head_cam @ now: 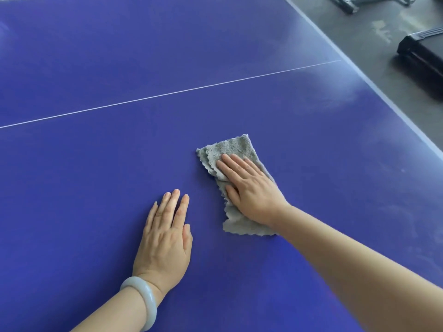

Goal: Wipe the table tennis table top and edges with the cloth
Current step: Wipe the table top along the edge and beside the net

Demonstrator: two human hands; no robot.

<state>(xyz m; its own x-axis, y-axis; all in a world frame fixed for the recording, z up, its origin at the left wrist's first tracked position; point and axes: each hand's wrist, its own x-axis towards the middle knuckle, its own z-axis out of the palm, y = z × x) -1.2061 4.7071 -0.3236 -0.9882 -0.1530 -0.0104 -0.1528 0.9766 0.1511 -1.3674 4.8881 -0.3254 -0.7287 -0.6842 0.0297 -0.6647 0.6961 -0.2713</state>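
A blue table tennis table top fills most of the head view, with a thin white centre line crossing it. A folded grey fluffy cloth lies flat on the top, right of centre. My right hand presses on the cloth with straight fingers, covering its middle. To the left of the cloth, my left hand rests flat on the bare table with its fingers straight; a pale bangle sits on that wrist. The table's pale right edge runs diagonally from the top to the right side.
Beyond the right edge is a grey floor. A black case-like object lies on it at the far right, and metal frame parts show at the top. Dusty smears mark the table near its right edge.
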